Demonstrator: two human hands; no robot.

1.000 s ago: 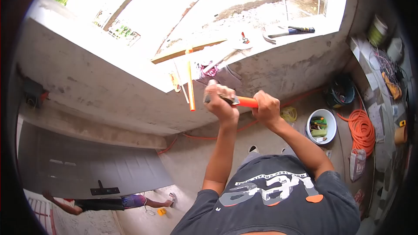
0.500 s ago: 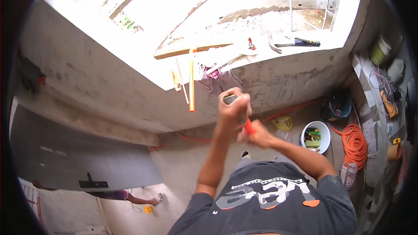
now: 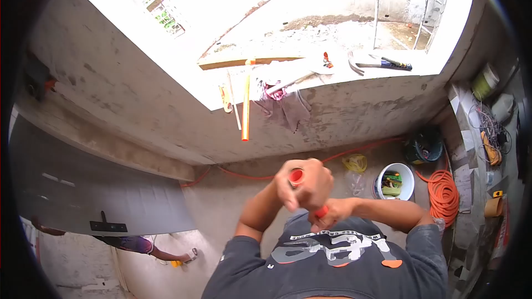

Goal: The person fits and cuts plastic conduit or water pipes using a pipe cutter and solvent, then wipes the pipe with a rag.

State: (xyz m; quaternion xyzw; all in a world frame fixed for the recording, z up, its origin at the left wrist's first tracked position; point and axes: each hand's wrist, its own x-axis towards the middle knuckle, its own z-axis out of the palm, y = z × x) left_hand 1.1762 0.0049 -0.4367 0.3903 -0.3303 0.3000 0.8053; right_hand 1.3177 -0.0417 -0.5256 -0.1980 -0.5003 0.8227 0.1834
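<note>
In front of the dark shirt, my left hand (image 3: 307, 182) wraps round one end of a red pipe (image 3: 296, 176), whose round opening faces up. Lower and to the right, my right hand (image 3: 330, 213) closes on the pipe's red lower part (image 3: 321, 211). The pipe's middle is hidden behind my left hand. On the window sill, an orange tube (image 3: 246, 105) juts over the edge beside a thin rod. A dark cloth (image 3: 288, 109) hangs from the sill next to a pale-handled tool (image 3: 293, 81).
A hammer (image 3: 354, 63) lies on the sill. A white bucket (image 3: 409, 181) of tools, a dark bucket (image 3: 424, 145) and a coiled orange hose (image 3: 443, 196) stand at right. Another person's arm (image 3: 166, 254) shows at lower left, below a grey panel (image 3: 100, 182).
Both my hands have moved down toward my chest with the pipe, and its open end now faces up. The view has shifted slightly. The other person's hand has moved a little left.
</note>
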